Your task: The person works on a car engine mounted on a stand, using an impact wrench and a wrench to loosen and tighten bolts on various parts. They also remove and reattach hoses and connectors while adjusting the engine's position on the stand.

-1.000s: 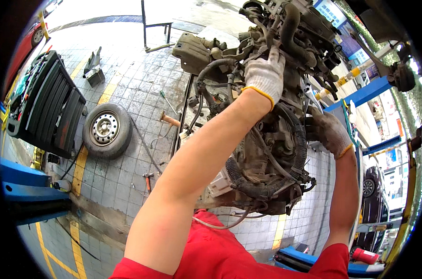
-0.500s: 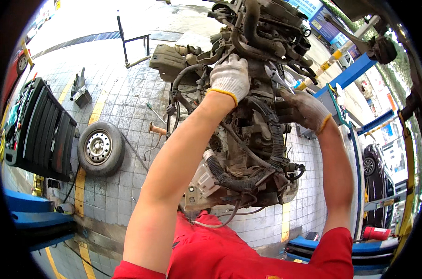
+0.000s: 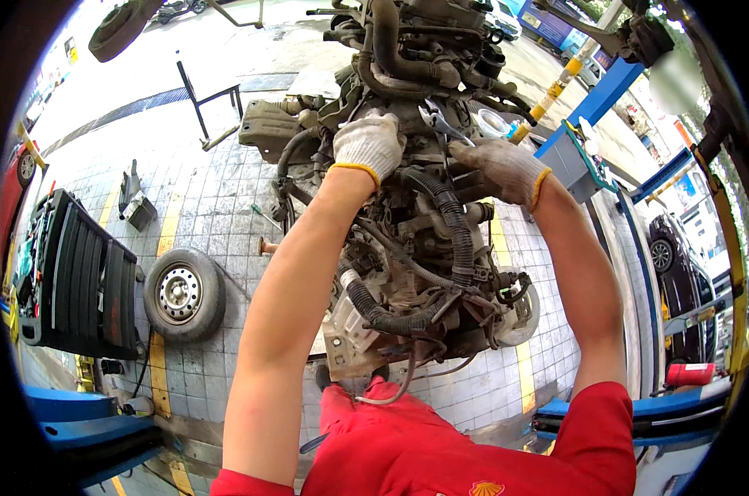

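A dirty engine assembly [image 3: 428,215] with black corrugated hoses stands in front of me. My left hand [image 3: 369,147], in a white knitted glove with a yellow cuff, lies on its upper middle part. The fingers are curled there, and whatever they grip is hidden. On the other side, my right hand [image 3: 506,171], in a soiled matching glove, is closed round the handle of a silver wrench [image 3: 442,122]. The wrench's open-jawed head points up and left, over the engine, below a thick bent hose [image 3: 391,50].
A wheel [image 3: 181,295] lies on the tiled floor at left, beside a black tool cart [image 3: 81,273]. Blue lift arms [image 3: 77,409] stand low on both sides. A grey cart [image 3: 577,165] is beyond my right hand, and a red cylinder [image 3: 690,374] sits at far right.
My view has shifted, so the engine and both hands appear farther left. The right hand still holds the wrench, its head now turned slightly; the left hand stays at the engine.
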Available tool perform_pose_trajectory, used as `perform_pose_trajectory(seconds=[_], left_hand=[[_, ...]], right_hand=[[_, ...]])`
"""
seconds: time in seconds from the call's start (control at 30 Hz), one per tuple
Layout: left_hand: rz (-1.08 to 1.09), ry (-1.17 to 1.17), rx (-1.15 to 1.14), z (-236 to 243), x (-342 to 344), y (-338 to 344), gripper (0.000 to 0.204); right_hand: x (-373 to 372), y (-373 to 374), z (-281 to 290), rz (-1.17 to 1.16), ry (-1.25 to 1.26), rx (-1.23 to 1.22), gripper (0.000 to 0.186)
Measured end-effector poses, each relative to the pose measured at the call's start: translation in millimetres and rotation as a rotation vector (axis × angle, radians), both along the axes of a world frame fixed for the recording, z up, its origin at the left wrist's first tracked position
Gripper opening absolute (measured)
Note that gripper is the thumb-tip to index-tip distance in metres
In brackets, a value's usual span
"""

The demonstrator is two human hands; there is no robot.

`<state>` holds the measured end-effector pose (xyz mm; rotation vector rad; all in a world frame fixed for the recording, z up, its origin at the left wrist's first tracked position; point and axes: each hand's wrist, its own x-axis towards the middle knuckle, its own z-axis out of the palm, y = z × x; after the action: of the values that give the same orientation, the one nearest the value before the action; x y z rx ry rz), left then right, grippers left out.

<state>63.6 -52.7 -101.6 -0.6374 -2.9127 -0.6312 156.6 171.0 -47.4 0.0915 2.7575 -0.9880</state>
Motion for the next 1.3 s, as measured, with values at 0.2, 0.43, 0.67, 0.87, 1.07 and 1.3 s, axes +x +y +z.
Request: perform_pose_trajectory(seconds=[0.2,0.43,0.67,0.87,1.07,1.3], left_hand=[[-0.007,0.025,-0.031,-8.1,-9.8,3.1,0.040],[-0.030,0.002,-0.012,-6.8,-6.2,6.7,0.038],[0.024,0.039,-0.031,-14.2,-14.3,4.2,0.033],[-0.003,-0.010,-0.042,-8.9,-8.3,-3.2,0.035],[-0.017,0.024,-0.034,-4.7,-5.2,5.2,0.036],[0.020,0.064,-0.037,1.2,7.9,8.1,0.033]], right_hand=[[3.9,-2.3,3.9,0.283,0.288,0.397,0.035],[-14.5,40.6,-29.1,0.172,0.075,-0.098,0.028],[8.5,-14.5,9.2,0.469,0.307,0.853,0.044],[28.7,-32.2,14.2,-0.466,-0.031,-0.373,0.019],[50.6,14.6,-22.0,-0.141,0.224,-0.363,0.044],[76.4,-8.2,-16.4,-0.143,0.255,0.146,0.053]])
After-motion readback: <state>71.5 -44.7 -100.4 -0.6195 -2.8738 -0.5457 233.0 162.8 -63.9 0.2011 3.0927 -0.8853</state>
